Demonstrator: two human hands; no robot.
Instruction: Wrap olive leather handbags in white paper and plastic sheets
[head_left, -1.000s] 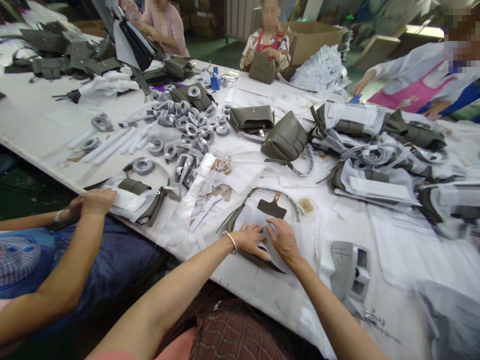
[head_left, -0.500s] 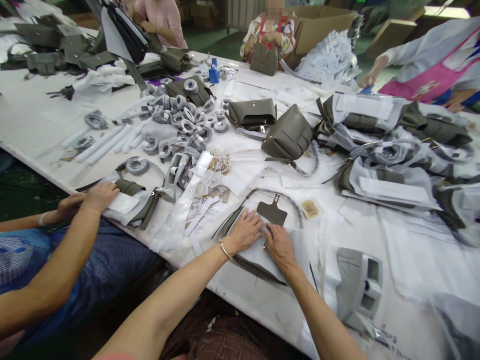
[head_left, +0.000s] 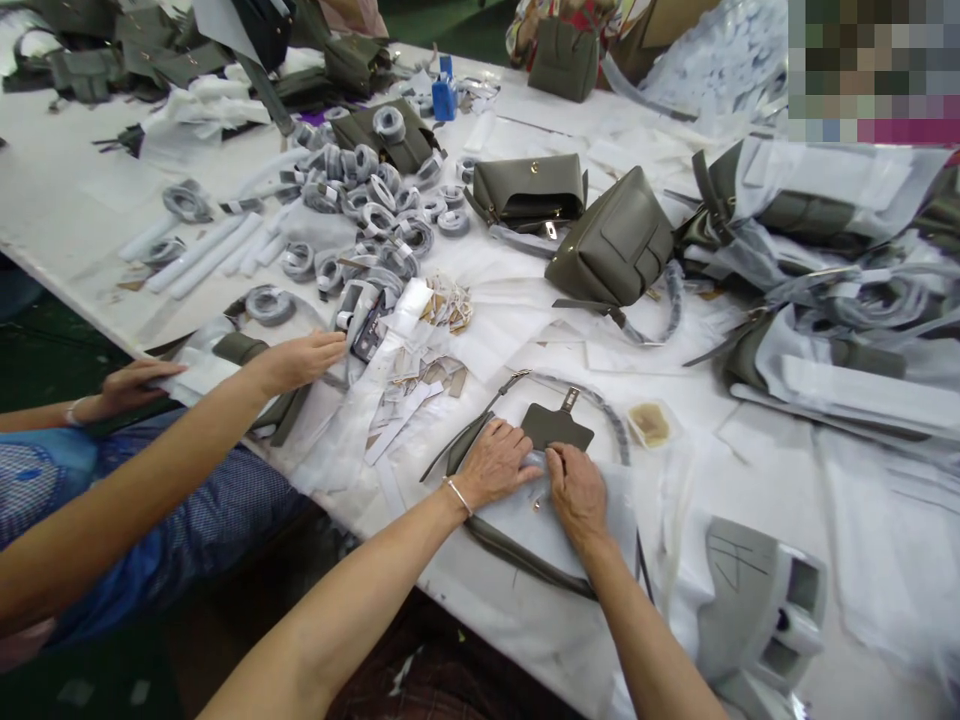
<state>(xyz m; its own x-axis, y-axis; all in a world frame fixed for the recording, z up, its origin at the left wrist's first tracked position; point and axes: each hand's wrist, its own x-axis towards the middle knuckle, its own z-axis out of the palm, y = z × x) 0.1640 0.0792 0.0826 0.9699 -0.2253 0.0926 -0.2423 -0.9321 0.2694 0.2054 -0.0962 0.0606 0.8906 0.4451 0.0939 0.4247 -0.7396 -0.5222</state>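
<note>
An olive-grey handbag [head_left: 517, 555] lies on the table in front of me, with a translucent wrapping sheet [head_left: 510, 520] spread over its front. My left hand [head_left: 496, 465] rests on the sheet's upper left part, fingers laid over it and thumb pointing right. Close beside it, my right hand [head_left: 579, 490] has its fingers curled down on the sheet's upper edge, apparently pinching it. Above both hands lies the bag's dark flap tab [head_left: 559, 427] with a metal buckle. A small gold clasp shows between the hands. The wrapped bag strap [head_left: 619, 425] curves around behind.
To my left, a co-worker's hand [head_left: 304, 360] reaches across another bag [head_left: 240, 348]. Wrapped strap coils [head_left: 375, 215] and a heap of tags [head_left: 450, 305] lie beyond. A grey tape dispenser [head_left: 757, 600], a small dish [head_left: 649, 425] and stacked wrapped bags [head_left: 832, 370] are on the right.
My view has shifted down a little. My hands stay on the sheet, slightly further apart, with the clasp now showing between them. The co-worker's hand has moved right, off the other bag.
</note>
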